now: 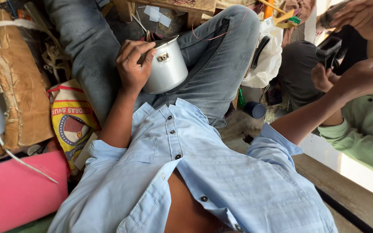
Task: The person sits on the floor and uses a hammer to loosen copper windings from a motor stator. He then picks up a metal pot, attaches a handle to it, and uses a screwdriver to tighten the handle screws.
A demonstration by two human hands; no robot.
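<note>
Pot (168,67), small, plain metal, sits at 12 o'clock from the shirt, resting on the person's lap against the jeans. Tilted, a small bracket on its side faces the camera.

Shirt (221,181): light blue, buttoned, fills the lower middle, open at the bottom. Jeans (212,56): grey-blue, knees bent up, across the top centre.

Pink foam block (14,194) at 8 o'clock, low left corner. Torn cardboard (16,82) at 10 o'clock, white strap hanging over it. Printed yellow sack (72,121) between cardboard and the left arm, just beside the elbow.

Co-worker in a green sleeve (363,129) at 3 o'clock, their hands up near a dark boxy thing (329,49) at 2 o'clock; what it is cannot be told. White plastic bag (266,56) at 1 o'clock beside the right knee. Small dark cup (255,110) on the floor just below it.

Left hand (132,64): wrapped round the pot's left wall, fingers curled over the rim, holding it.

Right hand (370,75): raised far out at 2 o'clock, well apart from the pot, near the co-worker's hands. Fingers look loosely curled; whether it holds anything, cannot tell.
</note>
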